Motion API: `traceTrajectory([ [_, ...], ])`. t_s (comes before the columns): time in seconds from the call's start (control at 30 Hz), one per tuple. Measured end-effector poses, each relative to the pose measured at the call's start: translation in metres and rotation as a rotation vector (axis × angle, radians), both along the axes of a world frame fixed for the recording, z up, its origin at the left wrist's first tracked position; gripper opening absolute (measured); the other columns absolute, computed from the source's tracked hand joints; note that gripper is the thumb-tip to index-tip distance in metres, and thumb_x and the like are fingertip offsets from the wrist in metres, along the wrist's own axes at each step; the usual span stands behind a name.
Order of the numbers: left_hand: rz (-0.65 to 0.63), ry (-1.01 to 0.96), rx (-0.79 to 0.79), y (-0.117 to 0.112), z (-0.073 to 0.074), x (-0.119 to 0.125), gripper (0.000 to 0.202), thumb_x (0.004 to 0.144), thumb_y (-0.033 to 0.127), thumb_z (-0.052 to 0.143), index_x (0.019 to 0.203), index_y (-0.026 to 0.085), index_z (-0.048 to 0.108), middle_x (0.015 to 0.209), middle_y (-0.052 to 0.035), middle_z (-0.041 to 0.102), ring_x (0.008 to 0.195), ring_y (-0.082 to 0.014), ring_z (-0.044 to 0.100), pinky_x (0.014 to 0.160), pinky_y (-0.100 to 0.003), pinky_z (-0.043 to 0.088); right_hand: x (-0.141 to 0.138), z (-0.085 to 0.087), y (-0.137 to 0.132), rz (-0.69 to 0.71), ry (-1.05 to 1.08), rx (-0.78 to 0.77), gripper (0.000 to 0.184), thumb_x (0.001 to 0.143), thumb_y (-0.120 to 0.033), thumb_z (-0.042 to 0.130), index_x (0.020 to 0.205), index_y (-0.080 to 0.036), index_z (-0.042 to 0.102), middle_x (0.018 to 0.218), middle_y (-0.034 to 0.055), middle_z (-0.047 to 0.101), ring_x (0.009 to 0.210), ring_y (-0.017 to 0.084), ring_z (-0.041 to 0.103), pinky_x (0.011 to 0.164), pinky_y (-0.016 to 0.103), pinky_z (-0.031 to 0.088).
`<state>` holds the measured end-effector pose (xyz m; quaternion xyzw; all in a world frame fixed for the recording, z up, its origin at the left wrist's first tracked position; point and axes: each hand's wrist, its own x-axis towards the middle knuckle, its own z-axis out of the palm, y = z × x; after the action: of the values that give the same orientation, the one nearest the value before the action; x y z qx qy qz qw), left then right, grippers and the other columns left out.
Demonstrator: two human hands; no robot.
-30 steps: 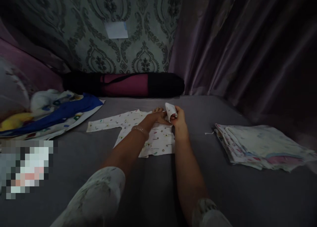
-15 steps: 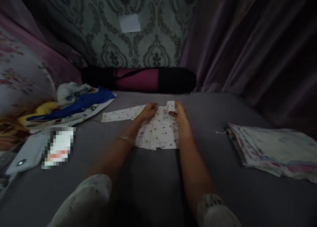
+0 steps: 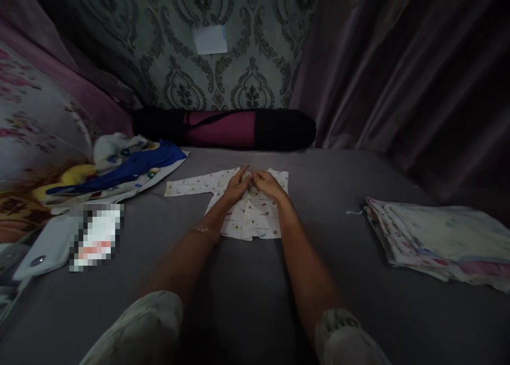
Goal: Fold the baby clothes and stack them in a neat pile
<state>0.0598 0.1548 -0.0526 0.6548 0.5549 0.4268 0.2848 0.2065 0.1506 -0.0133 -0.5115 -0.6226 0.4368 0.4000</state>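
A small white long-sleeved shirt with a tiny print lies flat on a grey bed sheet. One sleeve stretches out to the left; the other is folded inward over the chest. My left hand rests on the shirt near the collar, its fingers extended. Close beside it, my right hand has its fingers curled together at the neckline, pinching the shirt's fabric. The cloth between the fingertips is mostly hidden.
Folded cloths are stacked at the right. On the left lie a blue cloth, a plush toy and a white device. A black and pink roll lines the wall.
My right hand has moved left from the shirt's right shoulder to the collar, bringing the right sleeve inward. The left hand has stayed near the collar.
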Motion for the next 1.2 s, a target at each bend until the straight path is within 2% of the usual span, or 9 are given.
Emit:
traceTrajectory([
  [0.13, -0.032, 0.02, 0.039, 0.001, -0.006, -0.001, 0.04, 0.087, 0.03, 0.053, 0.123, 0.015, 0.063, 0.125, -0.0093, 0.064, 0.117, -0.0221, 0.057, 0.106, -0.035, 0.04, 0.009, 0.0, -0.002, -0.063, -0.498, 0.159, 0.034, 0.091, -0.014, 0.041, 0.114, -0.019, 0.066, 0.119, 0.0087, 0.066, 0.115, 0.02, 0.057, 0.102, 0.031, 0.039],
  [0.23, 0.018, 0.002, 0.055, 0.001, -0.012, -0.003, 0.033, 0.086, 0.026, 0.052, 0.113, 0.015, 0.068, 0.116, -0.0099, 0.067, 0.108, -0.0212, 0.06, 0.101, -0.036, 0.044, 0.016, -0.01, -0.006, -0.141, -0.768, 0.174, 0.045, 0.092, -0.014, 0.036, 0.135, -0.014, 0.052, 0.147, 0.0127, 0.046, 0.138, 0.024, 0.035, 0.115, 0.043, 0.021],
  [0.3, 0.057, 0.001, 0.061, 0.002, -0.014, -0.004, 0.032, 0.086, 0.025, 0.051, 0.111, 0.014, 0.068, 0.114, -0.0101, 0.066, 0.104, -0.0204, 0.061, 0.098, -0.035, 0.046, 0.02, -0.018, -0.007, -0.188, -0.873, 0.143, 0.05, 0.096, -0.02, 0.032, 0.143, -0.01, 0.042, 0.156, 0.0139, 0.03, 0.145, 0.027, 0.019, 0.117, 0.051, 0.008],
  [0.37, 0.07, 0.014, 0.073, 0.003, -0.016, -0.005, 0.033, 0.086, 0.023, 0.05, 0.113, 0.014, 0.068, 0.112, -0.0102, 0.065, 0.102, -0.0198, 0.06, 0.097, -0.034, 0.046, 0.023, -0.024, -0.006, -0.223, -0.918, 0.093, 0.054, 0.099, -0.029, 0.027, 0.148, -0.006, 0.034, 0.159, 0.0149, 0.023, 0.147, 0.029, 0.013, 0.117, 0.054, 0.003],
  [0.47, 0.078, 0.053, 0.096, 0.003, -0.018, -0.006, 0.036, 0.086, 0.02, 0.048, 0.116, 0.015, 0.067, 0.109, -0.0094, 0.063, 0.099, -0.0197, 0.06, 0.096, -0.034, 0.047, 0.026, -0.028, -0.005, -0.268, -0.923, 0.035, 0.061, 0.1, -0.038, 0.021, 0.15, -0.004, 0.027, 0.16, 0.0163, 0.018, 0.146, 0.03, 0.013, 0.117, 0.053, 0.005],
  [0.73, 0.082, 0.154, 0.128, 0.005, -0.022, -0.007, 0.042, 0.083, 0.012, 0.043, 0.119, 0.015, 0.065, 0.105, -0.0092, 0.058, 0.099, -0.0203, 0.058, 0.096, -0.035, 0.045, 0.029, -0.042, -0.003, -0.374, -0.923, 0.082, 0.065, 0.099, -0.041, 0.019, 0.15, -0.001, 0.025, 0.159, 0.0188, 0.021, 0.145, 0.029, 0.018, 0.117, 0.048, 0.009],
  [0.9, 0.095, 0.244, 0.131, 0.006, -0.024, -0.007, 0.046, 0.08, 0.01, 0.043, 0.122, 0.012, 0.061, 0.105, -0.0113, 0.056, 0.103, -0.0227, 0.056, 0.098, -0.038, 0.043, 0.027, -0.042, 0.0, -0.335, -0.976, -0.009, 0.068, 0.098, -0.043, 0.019, 0.151, 0.001, 0.025, 0.159, 0.0188, 0.017, 0.146, 0.03, 0.015, 0.117, 0.046, 0.009],
  [1.1, 0.105, 0.291, 0.121, 0.005, -0.025, -0.003, 0.046, 0.076, 0.009, 0.045, 0.119, 0.018, 0.061, 0.106, -0.0084, 0.057, 0.11, -0.0227, 0.052, 0.102, -0.039, 0.04, 0.031, -0.029, 0.006, -0.249, -1.039, -0.116, 0.071, 0.098, -0.046, 0.017, 0.152, 0.0, 0.02, 0.16, 0.0193, 0.014, 0.147, 0.03, 0.011, 0.117, 0.05, 0.006],
  [1.2, 0.143, 0.337, 0.116, 0.003, -0.023, -0.002, 0.046, 0.077, 0.01, 0.046, 0.12, 0.021, 0.06, 0.124, -0.0094, 0.052, 0.121, -0.0243, 0.046, 0.106, -0.04, 0.036, 0.035, -0.025, 0.01, -0.193, -1.077, -0.017, 0.069, 0.099, -0.045, 0.018, 0.151, -0.001, 0.024, 0.159, 0.0196, 0.016, 0.147, 0.03, 0.012, 0.117, 0.051, 0.004],
])
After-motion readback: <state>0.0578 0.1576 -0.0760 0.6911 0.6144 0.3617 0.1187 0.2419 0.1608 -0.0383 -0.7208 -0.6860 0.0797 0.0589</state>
